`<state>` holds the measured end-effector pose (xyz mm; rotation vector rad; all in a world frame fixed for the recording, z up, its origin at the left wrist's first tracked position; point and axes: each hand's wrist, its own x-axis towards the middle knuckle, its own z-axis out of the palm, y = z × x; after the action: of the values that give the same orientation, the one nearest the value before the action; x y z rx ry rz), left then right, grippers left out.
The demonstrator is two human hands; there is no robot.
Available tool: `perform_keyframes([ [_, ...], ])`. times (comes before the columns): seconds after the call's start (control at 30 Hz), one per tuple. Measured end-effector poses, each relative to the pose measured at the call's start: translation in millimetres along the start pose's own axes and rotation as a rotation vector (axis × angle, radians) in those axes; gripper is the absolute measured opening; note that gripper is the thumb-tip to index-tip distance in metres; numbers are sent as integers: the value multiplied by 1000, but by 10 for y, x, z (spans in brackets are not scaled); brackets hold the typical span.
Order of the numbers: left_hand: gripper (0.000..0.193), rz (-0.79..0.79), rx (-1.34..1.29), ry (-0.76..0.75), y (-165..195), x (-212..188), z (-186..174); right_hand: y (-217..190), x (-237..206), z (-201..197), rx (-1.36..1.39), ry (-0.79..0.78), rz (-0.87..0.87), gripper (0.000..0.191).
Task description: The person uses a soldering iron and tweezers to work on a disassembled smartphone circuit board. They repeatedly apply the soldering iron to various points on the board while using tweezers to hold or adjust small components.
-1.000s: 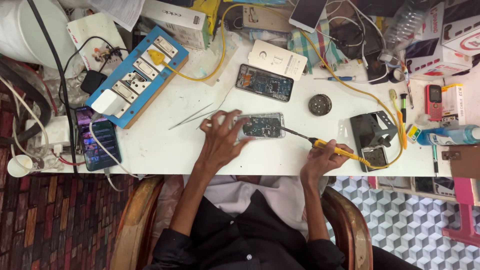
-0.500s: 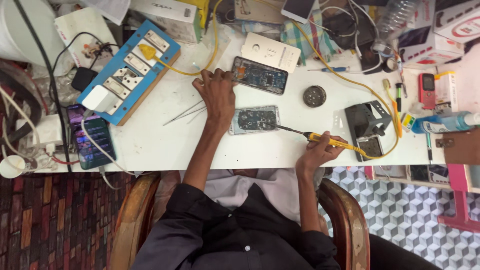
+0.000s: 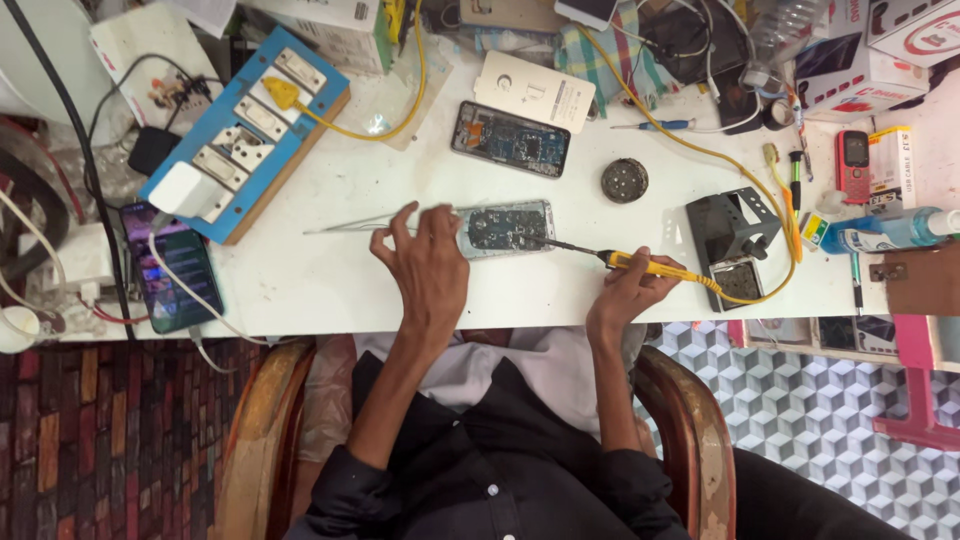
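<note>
Head view shows a white counter (image 3: pixel 330 280) seen from above, told here from left to right. At the far left, a dark phone with a lit screen (image 3: pixel 172 272) is laid near the counter's edge, and a blue power strip (image 3: pixel 245 125) is set at a slant behind it. Thin metal tweezers (image 3: pixel 375 228) are laid flat beside the left hand (image 3: pixel 425 255), and they are touched or pinched by its fingertips; which one cannot be told. That hand is half open, with fingers spread. Just right of it, the opened phone (image 3: pixel 505 228) is laid flat with its insides up, its long side running left to right. It lies between the two hands, and the left hand is the nearer one, touching its left end. From the right, the thin tip of the yellow soldering iron (image 3: pixel 625 263) is pointed at the phone's right end. The iron's handle is gripped tightly by the right hand (image 3: pixel 625 295). Farther right, a black stand (image 3: pixel 735 240) is set.
</note>
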<state>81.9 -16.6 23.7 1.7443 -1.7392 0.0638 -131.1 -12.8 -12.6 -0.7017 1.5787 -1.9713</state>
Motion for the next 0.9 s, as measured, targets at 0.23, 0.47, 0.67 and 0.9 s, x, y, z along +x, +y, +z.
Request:
perform_keyframes([
  [0.23,12,568,243,520,-54,-560,-332,37,21,-13,103,64,-4,19],
  [0.47,20,341,277,167,-425,-546,145,41,-20,-25,57,64,-45,17],
  [0.67,33,17,48,-150,-383,-456,284,35,-14,-22,35,57,-37,19],
  [0.9,36,77,-68,-226,-307,-199,292,17,-14,5,-1,18,-57,19],
])
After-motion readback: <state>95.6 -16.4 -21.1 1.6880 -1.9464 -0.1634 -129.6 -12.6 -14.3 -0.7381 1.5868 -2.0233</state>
